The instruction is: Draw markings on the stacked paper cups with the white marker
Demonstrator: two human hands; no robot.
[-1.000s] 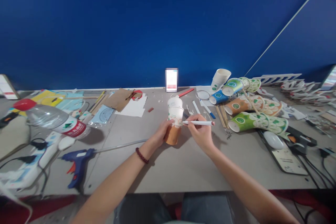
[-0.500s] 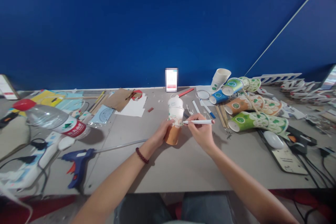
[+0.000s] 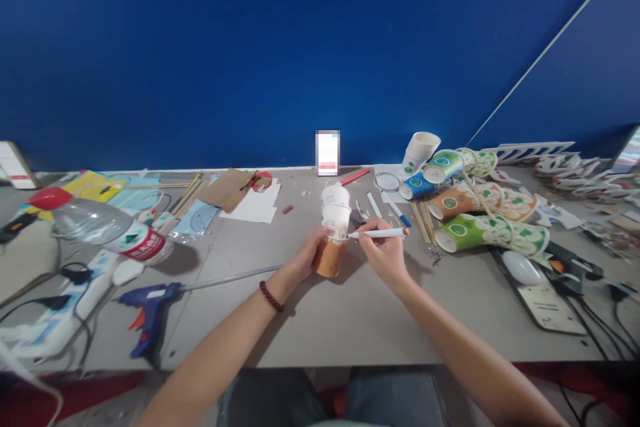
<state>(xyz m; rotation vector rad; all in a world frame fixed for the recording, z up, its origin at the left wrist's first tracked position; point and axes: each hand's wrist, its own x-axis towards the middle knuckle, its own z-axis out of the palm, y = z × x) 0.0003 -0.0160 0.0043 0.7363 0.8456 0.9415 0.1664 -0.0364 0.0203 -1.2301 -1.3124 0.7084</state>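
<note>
My left hand point(image 3: 306, 255) is closed around the side of a stack of paper cups point(image 3: 334, 219), white above with an orange-brown lower end standing on the table. Pinched in my right hand point(image 3: 384, 250) is a white marker pen point(image 3: 383, 233), lying nearly level. Its tip points left and is at the right side of the stack; whether it touches cannot be made out. A capped white pen point(image 3: 373, 203) and a blue-ended pen point(image 3: 399, 208) lie just beyond my right hand.
Coloured cup assemblies point(image 3: 480, 233) and a white cup stack point(image 3: 421, 150) stand to the right. A blue glue gun point(image 3: 150, 310), a plastic bottle point(image 3: 107, 227) and a power strip point(image 3: 65, 303) are at left. A phone point(image 3: 328, 153) leans on the blue wall.
Almost nothing differs. The marker tip and the cup stack show only a tiny shift, along with a slight movement of the whole view.
</note>
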